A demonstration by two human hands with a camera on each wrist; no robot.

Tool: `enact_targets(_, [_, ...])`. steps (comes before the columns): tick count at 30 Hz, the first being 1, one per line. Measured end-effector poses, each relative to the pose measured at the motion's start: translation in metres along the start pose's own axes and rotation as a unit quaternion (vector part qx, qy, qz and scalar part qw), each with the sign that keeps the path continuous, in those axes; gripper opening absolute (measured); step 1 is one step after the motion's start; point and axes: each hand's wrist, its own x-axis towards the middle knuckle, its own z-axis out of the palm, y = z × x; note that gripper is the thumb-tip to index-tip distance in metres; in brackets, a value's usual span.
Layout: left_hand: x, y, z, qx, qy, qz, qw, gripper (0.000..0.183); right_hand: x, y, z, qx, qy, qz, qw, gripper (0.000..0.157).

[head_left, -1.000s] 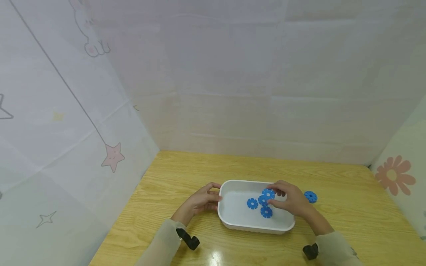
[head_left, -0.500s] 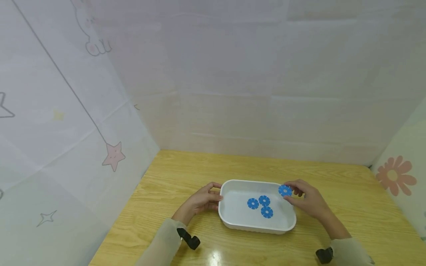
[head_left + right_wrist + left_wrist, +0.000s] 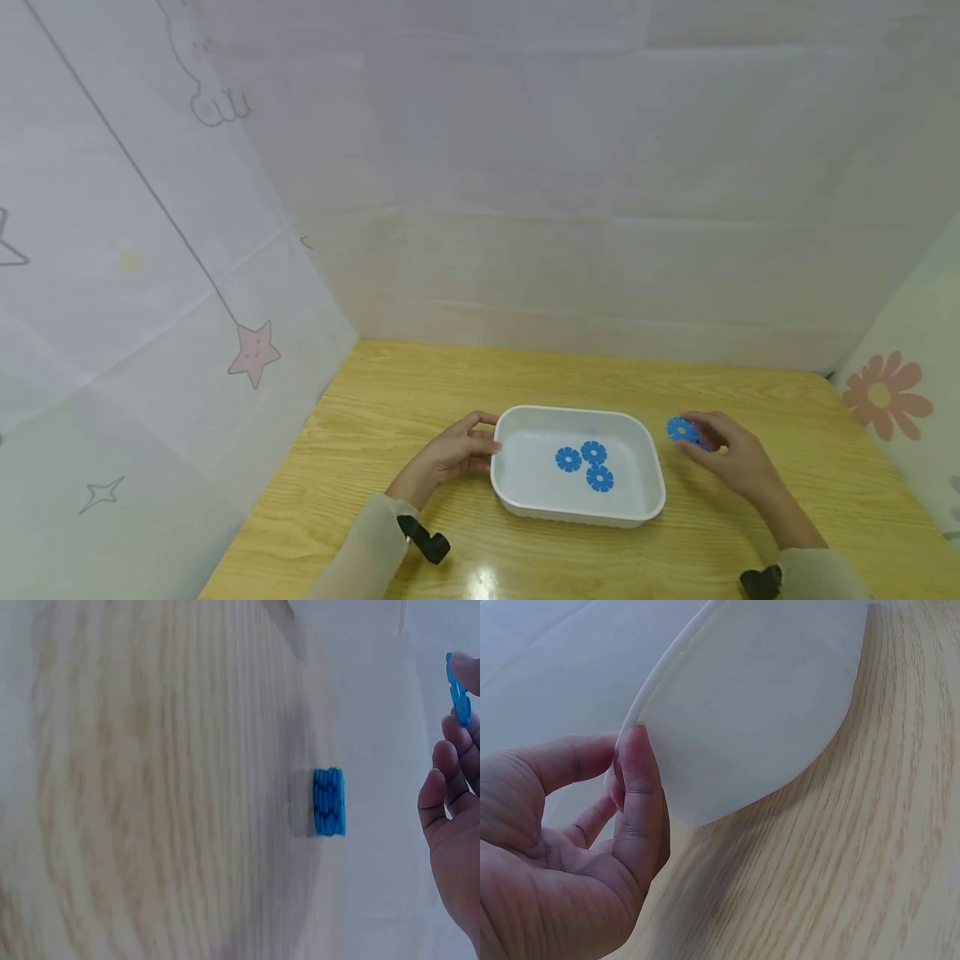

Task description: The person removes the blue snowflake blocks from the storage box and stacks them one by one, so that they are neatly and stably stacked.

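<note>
In the head view a white plastic tray (image 3: 517, 492) stands on the table, with three blue notched discs (image 3: 599, 478) lying flat inside. My left hand (image 3: 456, 454) pinches the tray's left rim between thumb and fingers; the left wrist view shows this hold on the tray wall (image 3: 757, 712) close up. My right hand (image 3: 731, 454) is to the right of the tray and pinches one blue notched disc (image 3: 681, 429) by its edge, above the table. A short stack of such discs (image 3: 329, 802) rests on the table below it, mostly hidden in the head view.
The light wood table (image 3: 465, 367) runs back to a pale cloth wall (image 3: 510, 250). Another cloth with printed stars (image 3: 255, 354) hangs at the left, and one with a flower (image 3: 885, 395) at the right. Dark straps with camera mounts are on both wrists.
My right hand has carried the pinched disc from above the tray's inside out over the right rim towards the stack. The left hand and the tray have stayed in place.
</note>
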Motion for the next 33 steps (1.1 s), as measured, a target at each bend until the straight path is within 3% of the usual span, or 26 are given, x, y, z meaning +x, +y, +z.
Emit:
enact_targets(18, [-0.001,0.002,0.001,-0.002,0.005,0.000,1.0000,0.053,-0.010,0.035,-0.012,-0.017,-0.043,0.106,0.993,0.051])
enact_targets(33, [0.000,0.001,0.000,-0.010,-0.003,-0.004,0.9999,0.057,-0.005,0.049,-0.009,-0.030,-0.079,0.119,0.989,0.054])
